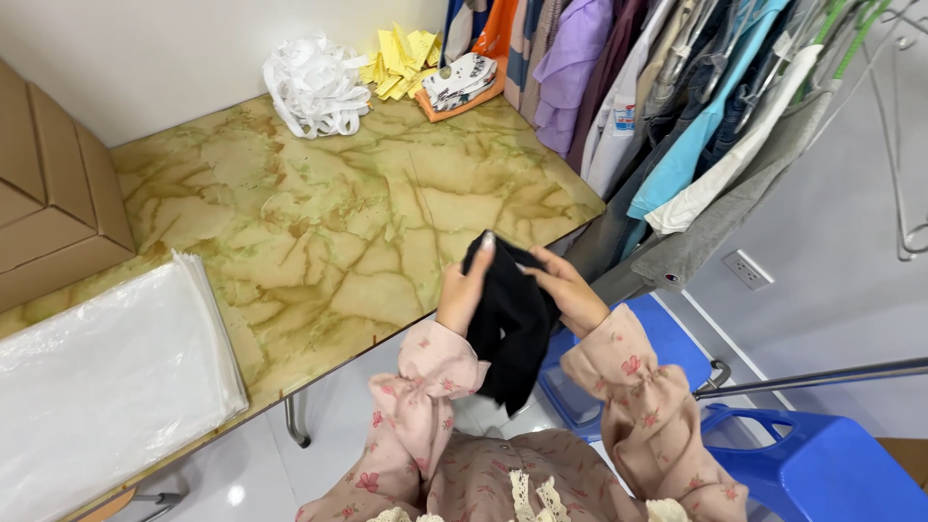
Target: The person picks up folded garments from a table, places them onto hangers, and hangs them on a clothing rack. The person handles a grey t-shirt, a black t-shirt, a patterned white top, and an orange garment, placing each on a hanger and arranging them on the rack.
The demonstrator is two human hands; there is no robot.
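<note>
Since that black garment [507,324] hangs limp just off the counter's [319,222] front edge, it looks soft and light; left hand [466,290] and right hand [570,290] both pinch its top edge, the best place to hold.

Marbled table [319,222] against white wall [145,48], blue stools [822,464] beside.

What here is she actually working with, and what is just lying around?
In hand:
- black cloth, held by the left hand and right hand

Lying about:
- stack of clear plastic bags
- white straps
- yellow pieces
- cardboard box
- hanging clothes
- blue stools
</note>
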